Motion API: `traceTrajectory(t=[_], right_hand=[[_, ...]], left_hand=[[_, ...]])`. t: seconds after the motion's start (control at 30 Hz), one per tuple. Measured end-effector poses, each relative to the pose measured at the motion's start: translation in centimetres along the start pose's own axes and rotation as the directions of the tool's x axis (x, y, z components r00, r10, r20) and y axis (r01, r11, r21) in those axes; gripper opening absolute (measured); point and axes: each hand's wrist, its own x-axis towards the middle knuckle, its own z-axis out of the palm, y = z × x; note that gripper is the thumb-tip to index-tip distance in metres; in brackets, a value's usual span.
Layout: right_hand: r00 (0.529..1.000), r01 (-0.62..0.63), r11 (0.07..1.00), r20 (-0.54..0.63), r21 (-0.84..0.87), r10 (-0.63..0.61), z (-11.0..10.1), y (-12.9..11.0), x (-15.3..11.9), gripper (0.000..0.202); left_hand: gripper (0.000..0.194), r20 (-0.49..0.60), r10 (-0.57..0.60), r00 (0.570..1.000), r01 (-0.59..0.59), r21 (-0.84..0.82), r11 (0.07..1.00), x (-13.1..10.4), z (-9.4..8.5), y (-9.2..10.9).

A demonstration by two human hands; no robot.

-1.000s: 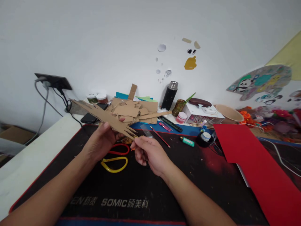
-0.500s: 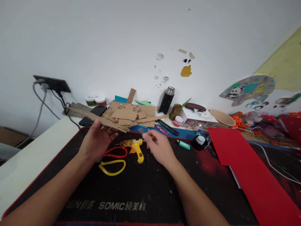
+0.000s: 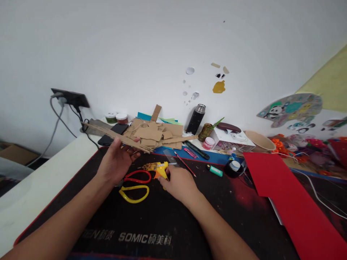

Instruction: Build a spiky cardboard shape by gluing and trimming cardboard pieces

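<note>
My left hand grips a bundle of thin cardboard strips, thumb on the near side and fingers behind, raised over the back of the black mat. My right hand is closed around the handle of a yellow hot glue gun, whose dark, smeared nozzle points left toward the strips. A clear glue stick seems to poke out of its rear. In front of the left hand lie scissors with one red handle and one yellow handle; their blades are hidden by my left wrist.
Behind the hands is a pile of cardboard scraps. A red pencil, a clear ruler, a green lighter and a black utility knife lie rightward. A black flask stands at the wall; red card covers the right side.
My right hand has moved down from behind the glue gun and taken hold of its handle. The pencil and ruler are now uncovered. The left hand still holds the strips; the view shifted slightly.
</note>
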Motion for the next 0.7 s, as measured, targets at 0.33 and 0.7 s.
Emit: traceTrajectory(t=[0.33,0.7], right_hand=[[0.993,-0.11,0.891,0.093,0.44,0.077,0.9,1.0,0.9,0.025],[0.98,-0.198,0.351,0.198,0.915,0.037,1.9,1.9,2.2,0.053]], left_hand=[[0.031,-0.064,0.013,0.998,-0.016,-0.052,0.999,0.0,0.5,0.7],[0.042,-0.186,0.008,0.983,-0.03,-0.117,0.993,0.6,-0.1,1.0]])
